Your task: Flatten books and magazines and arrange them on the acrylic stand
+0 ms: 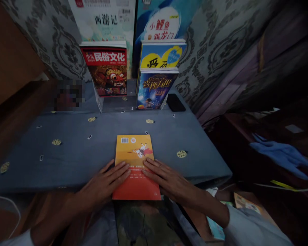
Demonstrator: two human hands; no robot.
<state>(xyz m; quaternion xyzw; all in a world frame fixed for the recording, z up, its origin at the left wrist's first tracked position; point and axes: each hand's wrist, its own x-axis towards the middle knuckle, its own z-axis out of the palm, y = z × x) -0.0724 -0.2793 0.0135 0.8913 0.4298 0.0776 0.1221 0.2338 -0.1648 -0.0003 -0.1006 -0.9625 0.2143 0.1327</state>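
An orange and red book lies with its barcode side up at the near edge of the table, its lower end over the edge. My left hand rests on the book's left side, fingers stretched out flat. On its right side lies my right hand, fingers also spread flat over the cover. Both hands touch the book without gripping it, and a gap separates their fingertips.
Beyond the book, a clear stand holds upright books, including a red one and a blue one. A black phone lies right of it. Blue gloves are at the far right; more books sit below the table.
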